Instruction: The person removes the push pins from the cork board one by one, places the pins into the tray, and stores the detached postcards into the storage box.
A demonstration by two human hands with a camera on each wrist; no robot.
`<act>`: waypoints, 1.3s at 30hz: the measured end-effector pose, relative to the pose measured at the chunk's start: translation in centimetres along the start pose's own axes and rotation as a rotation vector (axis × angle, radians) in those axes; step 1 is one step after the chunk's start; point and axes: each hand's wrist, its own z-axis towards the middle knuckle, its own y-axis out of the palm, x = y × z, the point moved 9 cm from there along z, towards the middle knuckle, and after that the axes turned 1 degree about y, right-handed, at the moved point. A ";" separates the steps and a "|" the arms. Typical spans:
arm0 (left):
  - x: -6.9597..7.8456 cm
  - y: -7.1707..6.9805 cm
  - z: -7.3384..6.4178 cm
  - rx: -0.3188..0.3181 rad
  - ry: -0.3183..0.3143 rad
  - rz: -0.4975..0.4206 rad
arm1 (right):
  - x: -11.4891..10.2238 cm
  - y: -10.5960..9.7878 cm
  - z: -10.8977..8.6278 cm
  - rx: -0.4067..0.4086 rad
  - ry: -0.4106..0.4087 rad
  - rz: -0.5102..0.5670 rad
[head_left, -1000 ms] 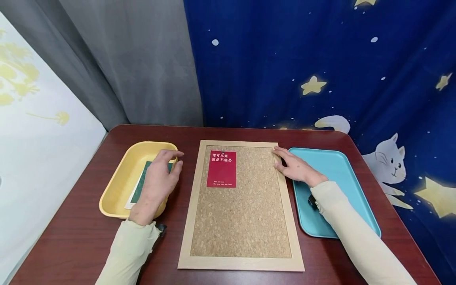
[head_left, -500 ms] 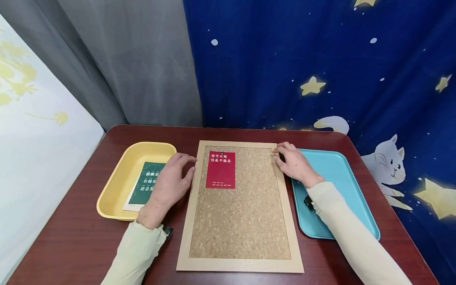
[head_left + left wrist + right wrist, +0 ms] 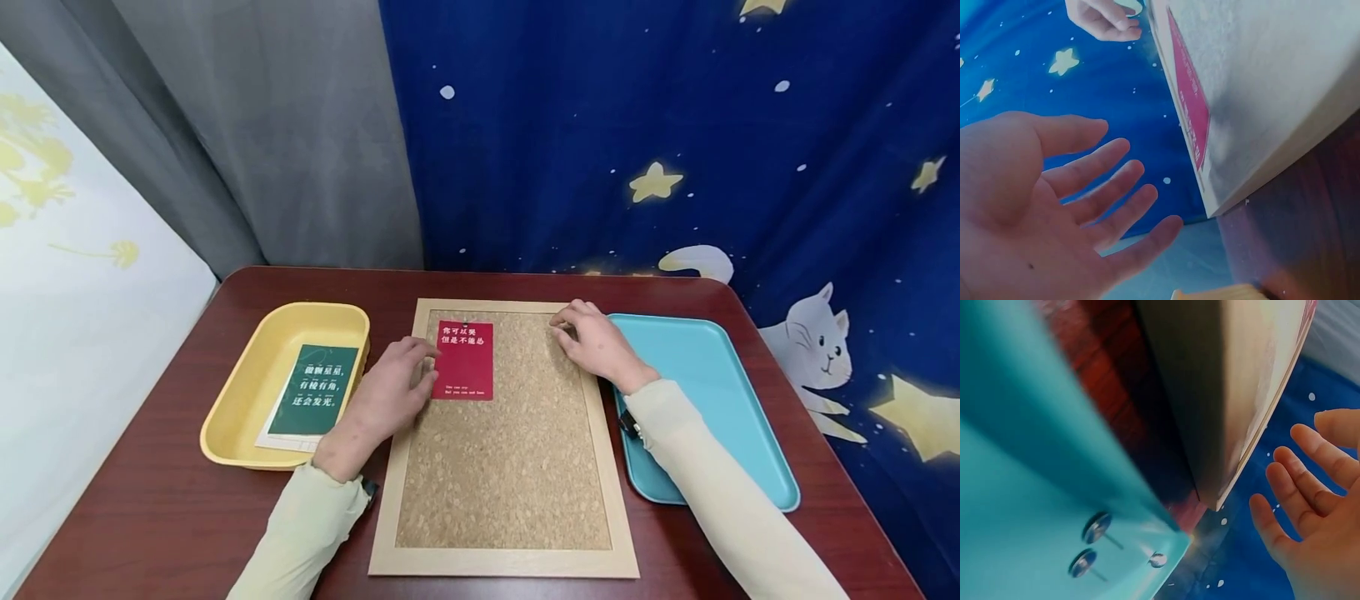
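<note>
A red card (image 3: 467,367) with white writing lies at the upper left of a wood-framed cork board (image 3: 510,475), a dark pin at its top edge. My left hand (image 3: 386,396) hovers over the board's left frame, fingertips near the card. In the left wrist view its fingers are loosely bent, with nothing in them. Over the upper right corner of the board is my right hand (image 3: 596,343). Its relaxed fingers hold nothing in the right wrist view. Several metal thumbtacks (image 3: 1097,527) sit in the blue tray (image 3: 708,392), mostly behind my right forearm in the head view.
Left of the board stands a yellow basin (image 3: 232,408) holding a green card (image 3: 315,392) with white writing, on top of a white one. The dark red wooden table (image 3: 142,492) ends at a grey curtain and a blue starry curtain behind.
My left hand has moved right, from above the yellow basin to the board's left side, uncovering the green card. The right hand has shifted slightly left over the cork.
</note>
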 end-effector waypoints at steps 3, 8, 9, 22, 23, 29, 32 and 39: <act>0.1 0.8 0.2 -0.033 0.009 0.020 | -0.2 0.1 0.2 -0.014 -0.001 0.003; 0.2 1.7 0.4 -0.091 0.042 0.078 | -0.6 0.2 0.7 -0.018 -0.016 0.011; 0.3 1.8 0.4 -0.099 0.054 0.090 | -0.7 0.2 0.8 -0.016 -0.019 0.015; -0.2 3.3 0.4 -0.184 0.054 0.145 | -1.5 1.4 1.5 -0.051 -0.021 0.069; -0.4 3.4 0.4 -0.197 0.046 0.147 | -1.6 1.5 1.5 -0.054 -0.023 0.070; -0.9 4.0 0.6 -0.252 0.012 0.148 | -2.3 1.7 2.0 -0.058 -0.039 0.082; -1.1 4.1 0.7 -0.268 0.004 0.156 | -2.8 1.7 2.3 -0.057 -0.044 0.090; -1.6 4.9 0.7 -0.314 0.002 0.179 | -3.8 2.4 2.6 -0.074 -0.060 0.107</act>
